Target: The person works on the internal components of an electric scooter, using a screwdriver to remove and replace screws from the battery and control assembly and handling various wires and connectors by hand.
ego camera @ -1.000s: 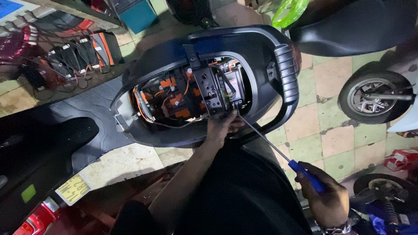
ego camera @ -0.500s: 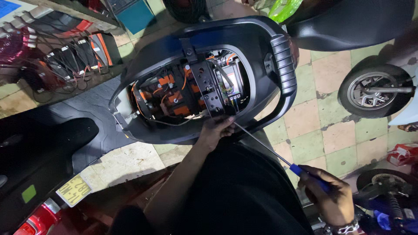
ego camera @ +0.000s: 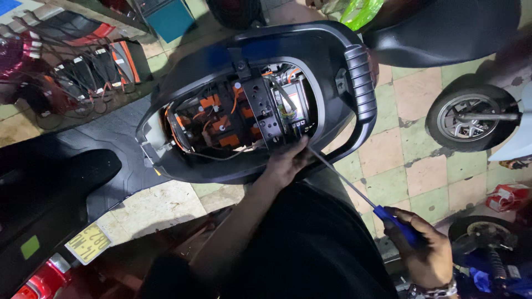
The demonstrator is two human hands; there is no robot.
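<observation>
Upper left: chargers with cables (ego camera: 83,66) on floor. Centre: open scooter compartment (ego camera: 244,113), orange wiring exposed. Left hand (ego camera: 285,163) at compartment's lower edge, fingers curled near screwdriver tip; grip unclear. Lower right: right hand (ego camera: 424,249) closed around blue-handled screwdriver (ego camera: 354,191), shaft angled up-left into compartment.

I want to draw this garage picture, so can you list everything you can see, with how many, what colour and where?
Scooter body: one, black, centre, opened on top.
Orange wiring: several, inside the opening.
Screwdriver: one, blue handle, reaching into the opening.
Wheel: one, black and silver, right.
Floor tiles: many, green and pink.
Number plate: one, yellow, lower left.
Box: one, teal, top.
Left hand: at the opening's edge.
Right hand: gripping the screwdriver handle.
</observation>
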